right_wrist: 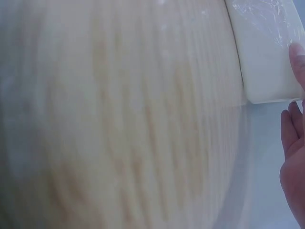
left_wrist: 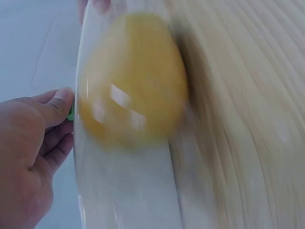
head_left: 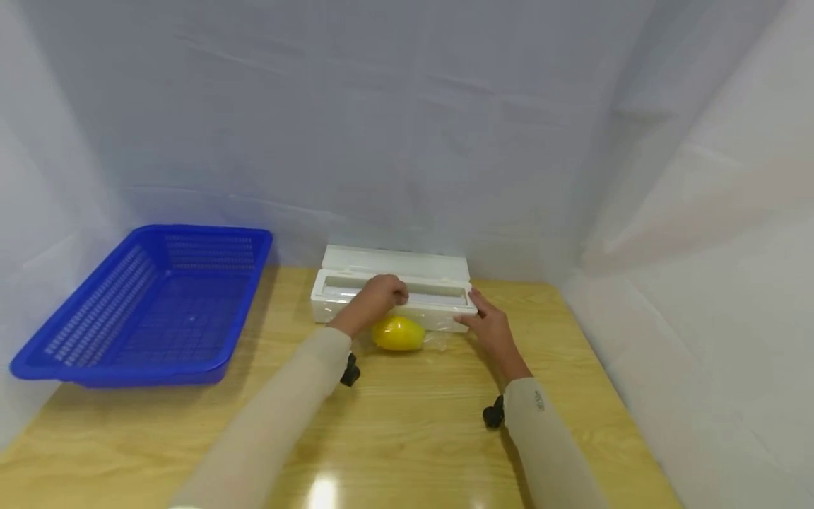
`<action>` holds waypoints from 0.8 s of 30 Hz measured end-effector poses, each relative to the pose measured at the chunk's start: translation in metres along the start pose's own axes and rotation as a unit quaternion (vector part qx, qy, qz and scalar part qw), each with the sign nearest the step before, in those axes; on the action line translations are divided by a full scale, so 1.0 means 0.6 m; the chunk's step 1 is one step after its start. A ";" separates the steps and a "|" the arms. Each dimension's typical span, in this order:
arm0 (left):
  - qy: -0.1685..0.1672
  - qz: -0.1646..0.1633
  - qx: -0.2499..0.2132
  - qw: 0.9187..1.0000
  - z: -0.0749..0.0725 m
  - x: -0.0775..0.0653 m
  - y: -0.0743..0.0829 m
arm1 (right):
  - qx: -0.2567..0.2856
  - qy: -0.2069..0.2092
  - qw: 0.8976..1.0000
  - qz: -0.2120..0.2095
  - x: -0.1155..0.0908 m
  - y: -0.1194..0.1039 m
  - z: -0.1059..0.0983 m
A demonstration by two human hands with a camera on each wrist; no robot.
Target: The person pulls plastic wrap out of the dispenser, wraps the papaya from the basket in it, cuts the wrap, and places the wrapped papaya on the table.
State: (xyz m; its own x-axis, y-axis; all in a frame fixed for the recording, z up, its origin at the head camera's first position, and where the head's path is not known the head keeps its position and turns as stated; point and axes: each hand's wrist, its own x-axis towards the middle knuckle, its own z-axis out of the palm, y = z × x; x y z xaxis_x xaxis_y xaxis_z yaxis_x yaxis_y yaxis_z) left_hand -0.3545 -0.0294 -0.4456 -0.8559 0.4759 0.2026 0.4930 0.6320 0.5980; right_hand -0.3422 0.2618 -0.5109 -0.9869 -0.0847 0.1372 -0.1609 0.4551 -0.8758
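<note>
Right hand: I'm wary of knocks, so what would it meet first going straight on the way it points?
Most likely the right end of the white box: in the head view, the right hand points right at it and appears to touch it, though exact depth is unclear.

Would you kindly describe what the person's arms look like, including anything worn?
The left sleeve and right sleeve are long and beige; the right one has a small dark marking near its cuff. A black piece shows at the left wrist, another at the right. Left grip and right grip are ungloved.
</note>
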 end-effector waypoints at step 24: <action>0.102 -0.008 0.066 0.993 -0.119 -0.102 -0.104 | -0.007 -0.023 1.000 -0.016 -0.002 0.000 -0.043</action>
State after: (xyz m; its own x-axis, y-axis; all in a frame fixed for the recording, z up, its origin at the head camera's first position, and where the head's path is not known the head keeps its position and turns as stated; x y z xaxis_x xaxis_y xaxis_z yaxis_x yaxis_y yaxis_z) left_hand -0.3441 -0.1416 -0.4399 -0.8708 0.3404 0.3547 0.4841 0.7199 0.4974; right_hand -0.3415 0.2849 -0.4994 -0.9796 -0.1409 0.1431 -0.1930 0.4631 -0.8650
